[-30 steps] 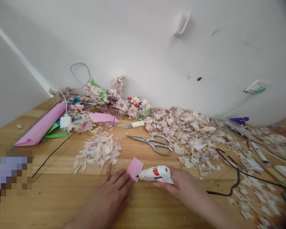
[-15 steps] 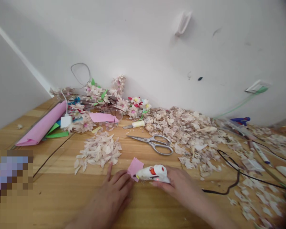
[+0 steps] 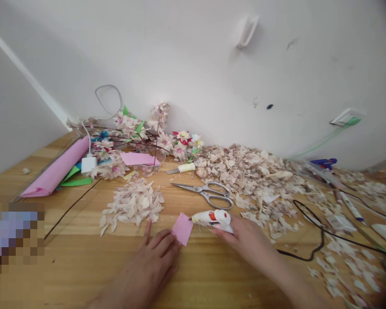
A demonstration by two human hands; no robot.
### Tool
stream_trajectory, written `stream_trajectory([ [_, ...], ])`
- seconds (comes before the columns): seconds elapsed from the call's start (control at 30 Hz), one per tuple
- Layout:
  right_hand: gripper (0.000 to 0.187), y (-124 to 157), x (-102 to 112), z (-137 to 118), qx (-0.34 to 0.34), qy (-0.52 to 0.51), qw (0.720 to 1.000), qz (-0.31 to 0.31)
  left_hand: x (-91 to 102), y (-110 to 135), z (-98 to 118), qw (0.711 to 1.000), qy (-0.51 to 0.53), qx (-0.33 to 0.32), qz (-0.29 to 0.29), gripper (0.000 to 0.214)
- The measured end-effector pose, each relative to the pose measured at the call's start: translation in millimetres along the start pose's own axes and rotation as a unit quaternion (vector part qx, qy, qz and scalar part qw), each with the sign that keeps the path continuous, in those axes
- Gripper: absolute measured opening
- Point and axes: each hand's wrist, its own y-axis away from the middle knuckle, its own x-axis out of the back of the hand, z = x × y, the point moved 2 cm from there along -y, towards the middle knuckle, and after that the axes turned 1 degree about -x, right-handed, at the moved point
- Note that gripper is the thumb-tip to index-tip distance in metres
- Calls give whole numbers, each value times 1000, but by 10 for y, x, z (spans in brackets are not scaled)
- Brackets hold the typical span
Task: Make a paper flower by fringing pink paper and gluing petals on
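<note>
A small square of pink paper point(image 3: 182, 228) lies flat on the wooden table in front of me. My left hand point(image 3: 159, 253) rests at its left edge, fingertips gripping that edge against the table and one finger stretched out toward a heap of pale petals point(image 3: 137, 204). My right hand point(image 3: 236, 234) is wrapped round a white hot glue gun point(image 3: 212, 218) with an orange-red part and a small red light. The gun's nozzle points left, just at the paper's upper right edge; I cannot tell whether it touches.
Silver scissors point(image 3: 209, 193) and a yellow-handled knife point(image 3: 185, 168) lie beyond the paper. Paper flowers on stems point(image 3: 128, 128) and a pink paper roll point(image 3: 56, 169) stand back left. A large petal heap point(image 3: 247, 171) spreads right, near a black cord point(image 3: 321, 240).
My right hand has moved the glue gun up and to the right, from over the paper to its upper right edge. The left hand and the paper have stayed put.
</note>
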Motion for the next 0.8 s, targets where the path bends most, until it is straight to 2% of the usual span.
stream_trajectory([
  [0.13, 24, 12, 19, -34, 2, -16, 1000, -1, -8, 4, -2, 1000, 0, 6, 15, 29],
  [0.27, 21, 42, 28, -153, 46, -81, 995, -43, -5, 14, -6, 1000, 6, -2, 0, 35],
  [0.43, 21, 71, 1, -233, 52, -72, 993, -79, -4, 13, -1, 1000, 5, 6, -9, 40],
  [0.67, 18, 49, -21, -220, 60, -75, 992, -83, -13, 18, -2, 999, 9, 16, -29, 39],
  [0.8, 20, 9, -22, -196, 51, -63, 995, -65, -6, -3, 0, 1000, 11, 14, -16, 36],
])
